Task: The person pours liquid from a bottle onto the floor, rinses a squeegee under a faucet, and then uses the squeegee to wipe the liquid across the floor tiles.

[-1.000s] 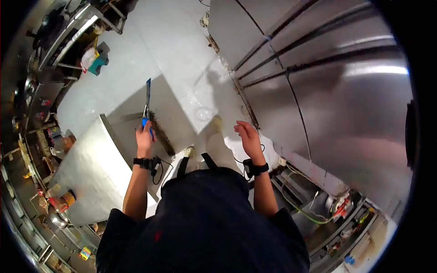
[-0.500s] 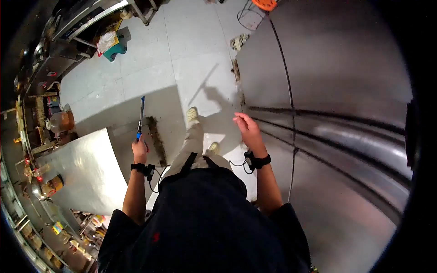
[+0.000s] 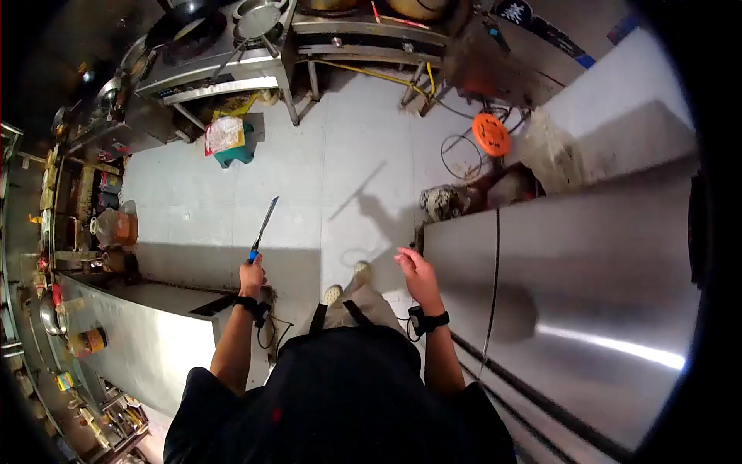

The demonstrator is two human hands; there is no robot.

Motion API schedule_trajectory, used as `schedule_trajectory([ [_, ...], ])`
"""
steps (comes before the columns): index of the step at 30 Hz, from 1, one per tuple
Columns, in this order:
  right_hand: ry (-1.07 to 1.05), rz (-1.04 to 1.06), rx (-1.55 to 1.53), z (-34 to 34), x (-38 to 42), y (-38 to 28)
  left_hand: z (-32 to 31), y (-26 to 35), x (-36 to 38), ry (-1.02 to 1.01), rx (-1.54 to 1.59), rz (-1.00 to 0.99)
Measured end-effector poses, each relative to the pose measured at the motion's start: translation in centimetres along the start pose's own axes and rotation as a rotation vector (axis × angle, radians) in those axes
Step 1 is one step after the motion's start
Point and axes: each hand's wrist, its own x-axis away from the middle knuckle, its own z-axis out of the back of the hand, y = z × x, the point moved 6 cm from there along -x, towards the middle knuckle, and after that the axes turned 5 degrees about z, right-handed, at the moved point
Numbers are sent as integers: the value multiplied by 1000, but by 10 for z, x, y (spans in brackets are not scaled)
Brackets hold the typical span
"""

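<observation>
My left hand (image 3: 251,277) is closed around the blue handle of a long, slim tool (image 3: 264,226), whose narrow metal shaft points up and away, ending in a blue tip. The exact kind of tool is hard to make out. My right hand (image 3: 415,271) hangs in the air near the steel cabinet (image 3: 572,247), with nothing in it and its fingers loosely apart. Both wrists wear black bands with small devices and cables. Below the hands show my light shoes and trousers on the pale tiled floor (image 3: 294,170).
A stove (image 3: 224,76) with pans stands at the top left, a teal stool (image 3: 232,157) in front. An orange round seat (image 3: 491,134) stands at the upper right. At left are a steel counter (image 3: 162,340) and a jug (image 3: 116,227). A yellow hose (image 3: 371,73) runs under the worktop.
The view has moved forward, bringing the stoves and orange seat further into sight. My left hand still holds the tool, and my feet have changed position.
</observation>
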Motion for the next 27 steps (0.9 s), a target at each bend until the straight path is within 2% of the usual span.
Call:
schedule_trajectory([
  [6, -76, 3, 3, 14, -130, 22, -20, 70, -32, 113, 45, 22],
  [10, -233, 33, 20, 14, -230, 23, -3, 79, -36, 215, 115, 69],
  [12, -346, 104, 115, 5, -282, 31, 6, 59, -31, 266, 292, 239],
  [14, -448, 139, 134, -15, -326, 7, 19, 45, -11, 339, 311, 236],
  [15, -491, 185, 151, -31, -348, -7, 26, 46, -5, 376, 309, 189],
  [16, -535, 208, 148, -50, -368, -14, 35, 43, 7, 477, 207, 270],
  [18, -573, 106, 124, -84, -396, -20, 49, 10, 16, 528, 256, 303],
  [19, -619, 122, 134, -108, -406, -28, 52, 5, 21, 547, 275, 319],
  [21, -599, 261, 95, -158, -418, -55, 58, -12, 28, 586, 360, 392],
  [23, -638, 375, 130, -214, -416, -87, 58, -31, 21, 564, 564, 415],
  [25, -819, 262, 290, -272, -404, -101, 68, -40, 2, 574, 629, 438],
  [27, -855, 246, 265, -319, -381, -114, 78, -50, -16, 601, 735, 441],
])
